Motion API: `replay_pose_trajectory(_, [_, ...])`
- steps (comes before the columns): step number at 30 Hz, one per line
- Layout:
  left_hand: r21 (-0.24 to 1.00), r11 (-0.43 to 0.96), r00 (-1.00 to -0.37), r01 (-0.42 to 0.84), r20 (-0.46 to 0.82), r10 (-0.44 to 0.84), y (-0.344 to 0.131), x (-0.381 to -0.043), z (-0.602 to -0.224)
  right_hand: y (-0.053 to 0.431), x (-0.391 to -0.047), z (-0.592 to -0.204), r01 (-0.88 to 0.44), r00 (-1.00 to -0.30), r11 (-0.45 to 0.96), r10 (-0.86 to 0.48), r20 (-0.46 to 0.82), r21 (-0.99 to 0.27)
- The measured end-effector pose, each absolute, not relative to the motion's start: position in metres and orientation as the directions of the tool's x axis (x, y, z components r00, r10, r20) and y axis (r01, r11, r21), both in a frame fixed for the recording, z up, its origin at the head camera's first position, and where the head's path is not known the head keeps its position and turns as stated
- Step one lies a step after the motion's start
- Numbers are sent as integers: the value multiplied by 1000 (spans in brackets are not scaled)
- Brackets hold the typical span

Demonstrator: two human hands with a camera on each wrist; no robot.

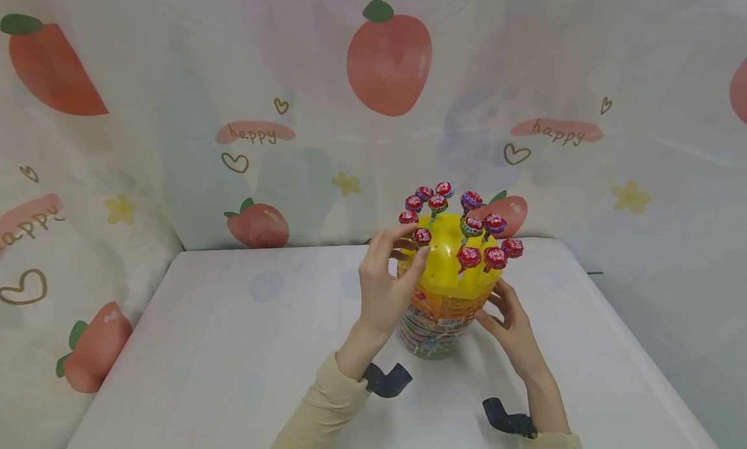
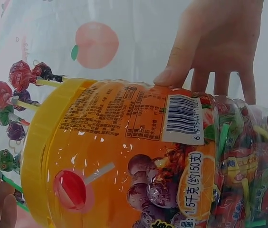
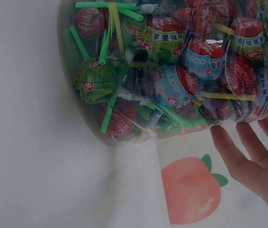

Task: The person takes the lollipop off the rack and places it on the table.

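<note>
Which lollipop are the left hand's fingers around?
The red-topped lollipop at the left front of the yellow lid in the head view: it alone sits between thumb and forefinger of the left hand; the others stand outside that gap.

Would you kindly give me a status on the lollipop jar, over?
Left hand pinching lollipop; right hand touching jar; jar upright; other lollipops standing nearby in yellow lid.

White table (image 1: 251, 351), lollipop jar (image 1: 446, 306) standing on it
</note>
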State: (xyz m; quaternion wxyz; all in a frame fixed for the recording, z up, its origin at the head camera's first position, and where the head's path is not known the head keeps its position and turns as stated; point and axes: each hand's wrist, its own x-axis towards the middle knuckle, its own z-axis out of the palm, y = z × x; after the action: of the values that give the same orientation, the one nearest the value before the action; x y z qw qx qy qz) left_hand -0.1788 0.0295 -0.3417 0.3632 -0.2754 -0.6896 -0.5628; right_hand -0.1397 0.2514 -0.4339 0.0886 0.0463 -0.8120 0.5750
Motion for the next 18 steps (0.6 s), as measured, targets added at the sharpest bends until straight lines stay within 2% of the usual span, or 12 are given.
replay_pose_trajectory(11, [580, 185, -583, 793, 811, -45, 30, -178, -337, 251, -140, -433, -185, -979, 334, 25, 204, -924])
replay_pose_trajectory(18, [539, 174, -531, 824, 842, -93, 25, -175, -330, 251, -140, -434, -171, -981, 350, 29, 193, -921])
